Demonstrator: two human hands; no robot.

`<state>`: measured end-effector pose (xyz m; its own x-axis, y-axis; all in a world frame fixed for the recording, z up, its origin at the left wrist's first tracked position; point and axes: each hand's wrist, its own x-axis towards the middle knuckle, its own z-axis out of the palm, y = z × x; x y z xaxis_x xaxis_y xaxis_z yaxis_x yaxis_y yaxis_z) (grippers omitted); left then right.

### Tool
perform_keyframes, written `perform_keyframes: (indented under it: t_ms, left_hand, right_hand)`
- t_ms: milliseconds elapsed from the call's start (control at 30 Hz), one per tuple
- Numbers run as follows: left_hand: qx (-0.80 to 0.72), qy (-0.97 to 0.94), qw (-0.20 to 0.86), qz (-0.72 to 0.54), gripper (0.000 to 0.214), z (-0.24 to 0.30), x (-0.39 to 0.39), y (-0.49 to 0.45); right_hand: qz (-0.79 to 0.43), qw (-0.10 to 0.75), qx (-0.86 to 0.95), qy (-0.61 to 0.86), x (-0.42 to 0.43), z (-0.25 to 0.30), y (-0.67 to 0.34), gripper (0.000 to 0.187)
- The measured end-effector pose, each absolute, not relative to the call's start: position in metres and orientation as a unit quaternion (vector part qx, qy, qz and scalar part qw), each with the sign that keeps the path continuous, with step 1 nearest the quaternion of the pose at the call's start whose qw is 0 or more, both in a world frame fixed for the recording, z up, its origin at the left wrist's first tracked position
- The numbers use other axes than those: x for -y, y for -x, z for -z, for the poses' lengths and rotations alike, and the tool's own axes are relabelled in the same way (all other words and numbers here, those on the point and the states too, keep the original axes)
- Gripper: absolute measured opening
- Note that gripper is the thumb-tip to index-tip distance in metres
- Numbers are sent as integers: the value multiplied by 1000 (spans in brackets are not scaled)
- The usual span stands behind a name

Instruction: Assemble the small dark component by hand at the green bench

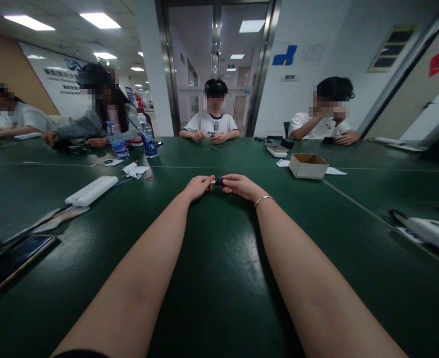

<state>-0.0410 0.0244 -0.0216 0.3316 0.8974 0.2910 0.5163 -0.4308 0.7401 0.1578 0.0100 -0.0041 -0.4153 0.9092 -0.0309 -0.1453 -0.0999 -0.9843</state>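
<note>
Over the green table (208,278), both arms reach forward and the hands meet near its middle. A small black piece with a silvery end (218,182) spans the gap between them; its exact kind is too small to make out. My left hand (198,188) is closed, pinching the silvery end with thumb and fingers. From the other side, my right hand (243,186) closes its thumb and fingers on the black end. The fingers partly hide the piece. A silvery bracelet (264,200) circles the right wrist.
Left lie a phone (14,263), a white power bank (92,191) and paper scraps (134,170). Two bottles (148,138) stand beyond. An open cardboard box (307,166) sits right of my hands; a white device (433,233) lies nearer. Several people sit around the table.
</note>
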Motion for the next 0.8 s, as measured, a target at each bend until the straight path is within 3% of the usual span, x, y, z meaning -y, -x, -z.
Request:
perform_keyframes:
  t_ms: [333, 567, 800]
  left_hand:
    - [-460, -762, 292, -350, 60, 20, -24, 40]
    - [-422, -733, 369, -385, 38, 22, -25, 39]
    - [-409, -751, 343, -388, 28, 28, -29, 40]
  right_hand:
    - [-652, 404, 532, 360, -8, 2, -157, 13]
    - [-647, 404, 530, 371, -10, 3, -157, 13]
    - [-647, 406, 526, 375, -8, 1, -156, 12]
